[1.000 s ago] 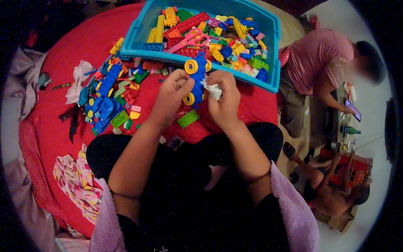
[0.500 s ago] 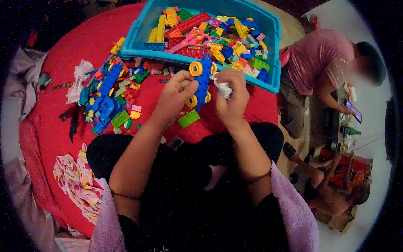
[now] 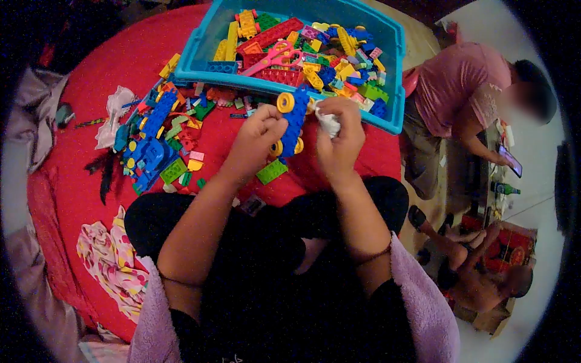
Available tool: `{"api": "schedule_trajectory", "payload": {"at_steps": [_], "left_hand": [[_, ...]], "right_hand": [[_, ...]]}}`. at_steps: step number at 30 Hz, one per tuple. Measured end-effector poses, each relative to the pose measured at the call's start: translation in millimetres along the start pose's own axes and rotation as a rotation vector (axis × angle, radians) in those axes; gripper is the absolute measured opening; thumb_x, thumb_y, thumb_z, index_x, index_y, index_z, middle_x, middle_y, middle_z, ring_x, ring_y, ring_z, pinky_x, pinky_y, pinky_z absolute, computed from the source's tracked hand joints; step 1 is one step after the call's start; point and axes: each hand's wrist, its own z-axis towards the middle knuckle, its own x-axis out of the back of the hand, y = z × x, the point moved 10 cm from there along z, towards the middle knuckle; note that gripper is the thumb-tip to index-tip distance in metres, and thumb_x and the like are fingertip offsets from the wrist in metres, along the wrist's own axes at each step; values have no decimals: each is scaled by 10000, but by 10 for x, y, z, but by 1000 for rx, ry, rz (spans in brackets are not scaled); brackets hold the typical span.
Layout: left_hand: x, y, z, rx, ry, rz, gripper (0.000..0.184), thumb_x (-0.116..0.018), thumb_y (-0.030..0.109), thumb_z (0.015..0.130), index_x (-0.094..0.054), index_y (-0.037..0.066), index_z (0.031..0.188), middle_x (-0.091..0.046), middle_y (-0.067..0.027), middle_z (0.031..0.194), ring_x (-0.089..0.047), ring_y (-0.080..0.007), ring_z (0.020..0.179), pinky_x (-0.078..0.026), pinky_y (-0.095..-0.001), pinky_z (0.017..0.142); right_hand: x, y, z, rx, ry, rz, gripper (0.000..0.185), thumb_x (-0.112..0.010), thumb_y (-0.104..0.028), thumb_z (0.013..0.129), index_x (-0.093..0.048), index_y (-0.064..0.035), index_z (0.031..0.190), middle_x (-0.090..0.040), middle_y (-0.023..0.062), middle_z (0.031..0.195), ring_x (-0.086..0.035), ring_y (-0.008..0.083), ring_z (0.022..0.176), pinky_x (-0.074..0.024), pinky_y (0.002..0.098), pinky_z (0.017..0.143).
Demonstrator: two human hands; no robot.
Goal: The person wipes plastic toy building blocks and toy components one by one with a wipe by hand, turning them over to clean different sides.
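My left hand [image 3: 257,139] grips a blue toy car base [image 3: 293,127] with yellow wheels by its left side, holding it upright above the red cloth [image 3: 242,175]. A crumpled white wipe [image 3: 328,123] is pinched in my right hand [image 3: 344,136], whose fingertips are at the upper right wheel of the base. Below the car base a green brick [image 3: 272,172] lies on the cloth. Just beyond my hands stands a blue bin [image 3: 242,80] of mixed bricks, with pink scissors [image 3: 281,57] on top.
Loose bricks and a blue vehicle piece [image 3: 148,158] are piled on the left, near a pink cloth [image 3: 115,115]. A patterned cloth [image 3: 109,260] lies lower left. On the right, one person [image 3: 454,85] bends over a phone [image 3: 510,161]; another person [image 3: 469,266] sits lower down.
Both hands have moved slightly right with the car base and the wipe. My right hand has shifted a little away from the base's middle, toward its upper wheel.
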Motion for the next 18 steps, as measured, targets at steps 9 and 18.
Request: {"api": "schedule_trajectory", "payload": {"at_steps": [9,18], "left_hand": [[10,-116,41,1,-72,24,256,-486,212,878,-447,42,1065,-576,-88,947,-582,-141,798,-481,-272,706],[21,183,-13,-37,62,-147,341,-402,235,916,-409,-4,1159,-571,-120,985,-586,-166,876,-479,-294,775]], "right_hand": [[-49,-112,22,93,-21,12,208,-523,62,613,-500,-42,792,-566,132,831,-538,314,813,-409,391,775],[-27,124,-42,-131,67,181,227,-534,62,638,-500,-32,842,-557,138,848,-534,314,831,-430,367,761]]}}
